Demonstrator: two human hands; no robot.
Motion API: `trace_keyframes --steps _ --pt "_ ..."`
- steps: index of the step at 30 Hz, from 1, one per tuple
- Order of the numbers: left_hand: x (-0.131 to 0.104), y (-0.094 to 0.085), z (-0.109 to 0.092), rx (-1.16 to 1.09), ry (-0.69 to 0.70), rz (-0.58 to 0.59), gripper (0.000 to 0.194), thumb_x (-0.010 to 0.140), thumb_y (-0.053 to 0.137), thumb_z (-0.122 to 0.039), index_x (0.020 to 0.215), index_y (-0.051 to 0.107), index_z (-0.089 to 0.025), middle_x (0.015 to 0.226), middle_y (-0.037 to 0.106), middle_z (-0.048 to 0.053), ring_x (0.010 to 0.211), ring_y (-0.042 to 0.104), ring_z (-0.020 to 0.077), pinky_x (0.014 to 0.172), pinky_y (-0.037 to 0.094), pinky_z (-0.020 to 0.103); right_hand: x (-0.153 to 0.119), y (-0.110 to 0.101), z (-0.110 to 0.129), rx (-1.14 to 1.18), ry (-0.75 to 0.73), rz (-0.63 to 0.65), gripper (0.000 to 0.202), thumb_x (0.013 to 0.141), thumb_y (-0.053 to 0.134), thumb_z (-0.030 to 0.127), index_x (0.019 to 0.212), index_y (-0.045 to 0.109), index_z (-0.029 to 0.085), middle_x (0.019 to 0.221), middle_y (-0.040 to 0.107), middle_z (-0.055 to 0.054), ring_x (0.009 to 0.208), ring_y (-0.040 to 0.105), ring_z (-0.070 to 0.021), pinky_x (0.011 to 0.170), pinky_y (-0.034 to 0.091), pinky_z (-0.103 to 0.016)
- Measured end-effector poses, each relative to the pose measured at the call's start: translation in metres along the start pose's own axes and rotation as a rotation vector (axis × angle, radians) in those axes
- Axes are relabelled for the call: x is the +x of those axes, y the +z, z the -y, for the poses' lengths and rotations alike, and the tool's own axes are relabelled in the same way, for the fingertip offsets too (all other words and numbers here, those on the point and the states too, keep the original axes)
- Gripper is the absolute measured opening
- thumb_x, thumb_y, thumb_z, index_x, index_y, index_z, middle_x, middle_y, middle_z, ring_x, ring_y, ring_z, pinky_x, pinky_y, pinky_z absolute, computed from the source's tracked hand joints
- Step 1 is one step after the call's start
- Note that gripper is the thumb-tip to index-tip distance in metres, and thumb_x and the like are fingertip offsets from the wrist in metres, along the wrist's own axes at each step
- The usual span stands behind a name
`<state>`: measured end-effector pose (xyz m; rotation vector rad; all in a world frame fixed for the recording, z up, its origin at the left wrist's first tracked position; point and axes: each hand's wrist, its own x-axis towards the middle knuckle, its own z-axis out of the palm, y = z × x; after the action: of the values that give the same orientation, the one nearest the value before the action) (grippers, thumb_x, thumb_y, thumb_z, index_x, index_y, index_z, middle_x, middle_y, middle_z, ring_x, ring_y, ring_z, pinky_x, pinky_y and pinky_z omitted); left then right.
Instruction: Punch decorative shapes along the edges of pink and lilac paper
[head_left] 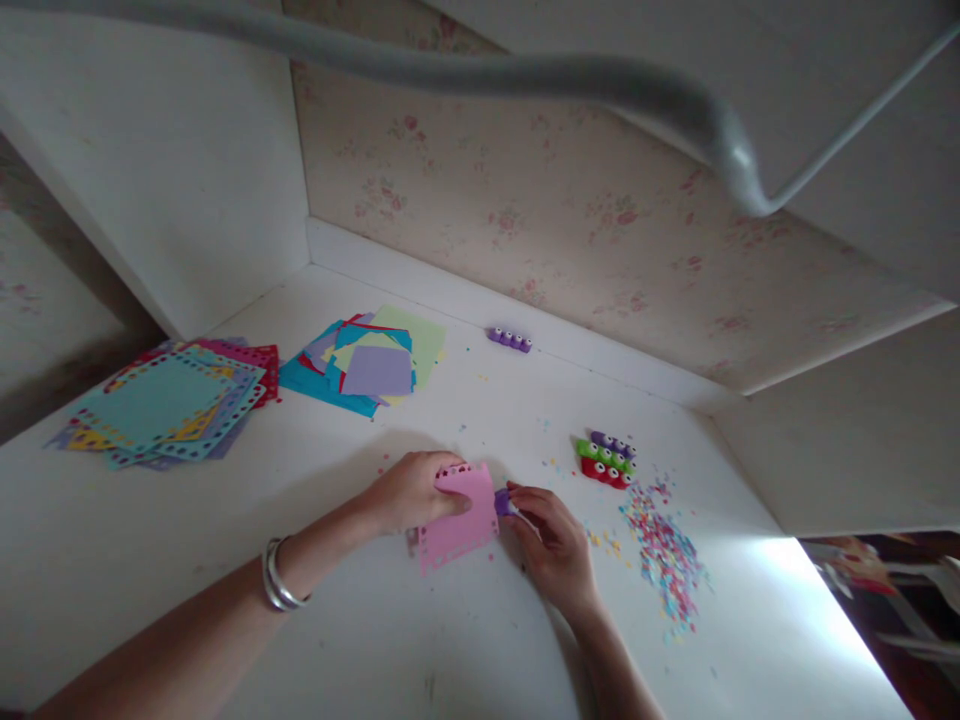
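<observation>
My left hand (421,492) grips a pink sheet of paper (469,518) at its upper left, thumb on top. Small shapes are cut along several of the sheet's edges. At the sheet's right edge, my right hand (551,540) pinches a small purple paper punch (504,502) between thumb and fingers. The punch touches the paper's edge; whether the edge sits inside its slot I cannot tell. To the right lie more small punches with round white-and-black eye shapes: a purple one (613,443), a green one (606,457) and a red one (606,473), side by side.
Another purple punch (510,340) lies near the back wall. Punched-edge sheets (161,400) are piled at the left, beside a stack of plain coloured sheets (379,370). Confetti (667,560) is heaped at the right on the white tabletop (360,640). A grey tube (480,75) crosses overhead.
</observation>
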<state>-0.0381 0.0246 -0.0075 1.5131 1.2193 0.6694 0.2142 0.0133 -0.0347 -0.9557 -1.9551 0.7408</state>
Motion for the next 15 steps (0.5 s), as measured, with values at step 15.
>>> trace_keyframes --steps 15 --pt "0.0014 0.0 0.0012 0.046 -0.018 0.009 0.017 0.078 0.063 -0.035 0.082 0.065 -0.019 0.077 0.069 0.0 0.071 0.065 0.0187 0.058 0.038 0.023 -0.0022 0.0011 0.0019 0.023 -0.015 -0.027 0.02 0.091 0.063 0.012 0.106 0.068 0.026 0.107 0.07 -0.009 0.112 0.067 -0.0239 0.088 0.061 -0.04"
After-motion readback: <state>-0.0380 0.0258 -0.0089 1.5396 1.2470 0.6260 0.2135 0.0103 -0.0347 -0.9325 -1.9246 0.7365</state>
